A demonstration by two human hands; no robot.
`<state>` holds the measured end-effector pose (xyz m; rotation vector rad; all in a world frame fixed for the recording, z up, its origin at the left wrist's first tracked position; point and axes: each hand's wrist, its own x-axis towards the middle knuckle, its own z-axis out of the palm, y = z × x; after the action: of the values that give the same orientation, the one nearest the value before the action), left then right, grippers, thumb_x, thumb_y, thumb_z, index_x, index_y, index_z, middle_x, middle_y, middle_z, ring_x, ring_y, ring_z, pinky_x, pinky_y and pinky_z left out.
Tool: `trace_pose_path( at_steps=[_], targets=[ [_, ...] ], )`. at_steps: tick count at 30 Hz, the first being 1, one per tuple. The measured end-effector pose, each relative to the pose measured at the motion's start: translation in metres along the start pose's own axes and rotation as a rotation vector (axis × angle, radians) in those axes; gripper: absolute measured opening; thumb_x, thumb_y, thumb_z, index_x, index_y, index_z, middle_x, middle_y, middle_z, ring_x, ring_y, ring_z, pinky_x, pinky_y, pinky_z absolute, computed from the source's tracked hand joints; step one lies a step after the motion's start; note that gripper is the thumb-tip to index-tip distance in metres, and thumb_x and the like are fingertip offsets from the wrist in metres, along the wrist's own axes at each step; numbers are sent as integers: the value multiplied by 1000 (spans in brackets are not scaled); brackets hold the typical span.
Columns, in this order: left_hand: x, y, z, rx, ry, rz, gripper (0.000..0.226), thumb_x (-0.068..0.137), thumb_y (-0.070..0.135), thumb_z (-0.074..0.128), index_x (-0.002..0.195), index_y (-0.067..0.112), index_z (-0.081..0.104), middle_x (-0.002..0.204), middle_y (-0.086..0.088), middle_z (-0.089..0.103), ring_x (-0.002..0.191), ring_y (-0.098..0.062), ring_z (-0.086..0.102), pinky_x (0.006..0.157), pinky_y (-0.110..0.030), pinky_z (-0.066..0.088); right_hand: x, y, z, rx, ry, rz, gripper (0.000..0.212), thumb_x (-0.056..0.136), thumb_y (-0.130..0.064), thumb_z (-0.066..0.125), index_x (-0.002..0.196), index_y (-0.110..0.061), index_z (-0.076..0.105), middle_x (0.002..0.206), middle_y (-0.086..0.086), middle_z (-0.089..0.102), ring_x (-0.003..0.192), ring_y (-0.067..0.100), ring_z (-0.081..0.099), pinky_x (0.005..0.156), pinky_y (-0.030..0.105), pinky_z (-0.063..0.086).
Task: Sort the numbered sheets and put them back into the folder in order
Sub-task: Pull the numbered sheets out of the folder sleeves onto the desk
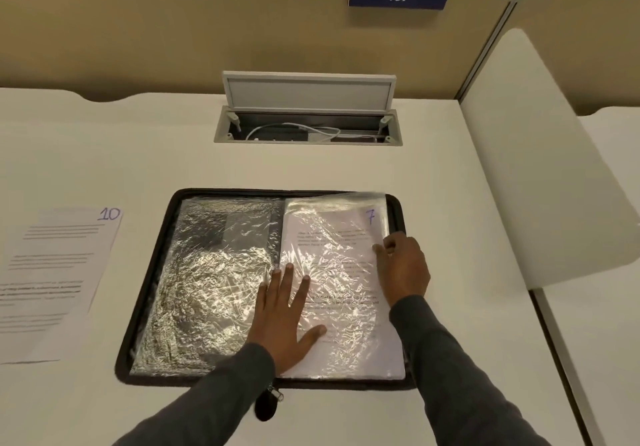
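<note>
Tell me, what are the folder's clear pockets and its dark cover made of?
The clear pockets look like thin plastic film: glossy, crinkled, glinting with reflections. The dark cover seems matte fabric or faux leather, hard to tell which; a zip pull hangs at its front edge.

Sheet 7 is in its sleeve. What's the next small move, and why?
Probably lift the left hand and let the right hand turn the sleeve leftward: sheet 7 lies inside it, right fingers curl round its edge, and sheet 10 waits on the table.

Black folder [145, 300], blue-numbered white sheets [52, 272].
</note>
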<state>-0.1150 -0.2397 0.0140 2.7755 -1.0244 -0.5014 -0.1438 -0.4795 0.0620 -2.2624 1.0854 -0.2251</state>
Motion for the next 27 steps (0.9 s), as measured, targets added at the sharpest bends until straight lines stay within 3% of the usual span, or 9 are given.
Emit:
trace_pose_path(
  at_steps=[5, 8, 10, 13, 15, 17, 20, 24, 27],
  targets=[
    [39, 17, -40, -203, 131, -61, 86, 88, 75, 22, 155, 22, 17, 164, -7, 8, 151, -26, 6, 122, -46, 9, -7, 8, -3, 106, 41, -147, 14, 99, -32, 60, 104, -21, 68, 101, -7, 58, 89, 13, 58, 77, 26, 44],
    [87, 26, -77, -288, 291, -7, 72, 94, 56, 47, 152, 16, 28, 159, -9, 26, 146, -25, 22, 119, -40, 15, -11, 12, -3, 182, 39, -183, 22, 101, -29, 57, 116, -18, 70, 104, -3, 61, 91, 14, 60, 81, 29, 53],
    [120, 29, -99, -297, 308, 24, 69, 93, 42, 58, 151, 16, 31, 155, -9, 32, 143, -26, 28, 119, -41, 22, -13, 13, -1, 172, 47, -245, 24, 102, -26, 56, 121, -18, 68, 101, -2, 61, 88, 13, 59, 79, 30, 55],
    [156, 29, -122, -253, 259, 56, 61, 90, 35, 64, 145, 20, 41, 141, -4, 49, 128, -24, 44, 109, -42, 34, -15, 12, -3, 171, 41, -273, 23, 102, -26, 56, 122, -19, 63, 105, -6, 62, 90, 11, 58, 78, 26, 50],
    [169, 27, -132, -196, 217, 89, 41, 89, 35, 66, 126, 23, 56, 120, 0, 59, 111, -23, 52, 98, -40, 37, -16, 13, -4, 174, 55, -281, 20, 101, -26, 57, 119, -19, 61, 104, -7, 61, 89, 10, 58, 77, 25, 49],
    [175, 24, -139, -157, 192, 122, 20, 87, 35, 68, 100, 22, 60, 99, 4, 60, 95, -20, 53, 88, -36, 36, -15, 15, -4, 161, 65, -289, 16, 100, -26, 58, 115, -20, 60, 102, -6, 61, 87, 11, 58, 74, 27, 51],
    [180, 18, -141, -177, 145, 158, 17, 85, 29, 72, 80, 18, 60, 83, 8, 58, 86, -19, 55, 81, -34, 38, -12, 16, -3, 164, 73, -303, 11, 99, -23, 60, 109, -19, 61, 99, -6, 61, 85, 12, 58, 71, 28, 51],
    [183, 15, -142, -254, 85, 176, 7, 87, 20, 70, 82, 15, 71, 82, 8, 56, 85, -17, 56, 75, -30, 43, -11, 14, -5, 237, 42, -251, 9, 99, -23, 61, 106, -19, 61, 97, -6, 60, 78, 7, 56, 68, 15, 44],
    [185, 16, -141, -291, 86, 181, 9, 91, 16, 66, 92, 13, 74, 86, 7, 57, 86, -16, 56, 77, -28, 43, -10, 13, -5, 280, 18, -220, 7, 99, -25, 60, 105, -20, 60, 97, -4, 62, 79, 5, 58, 69, 14, 44]
  ],
)
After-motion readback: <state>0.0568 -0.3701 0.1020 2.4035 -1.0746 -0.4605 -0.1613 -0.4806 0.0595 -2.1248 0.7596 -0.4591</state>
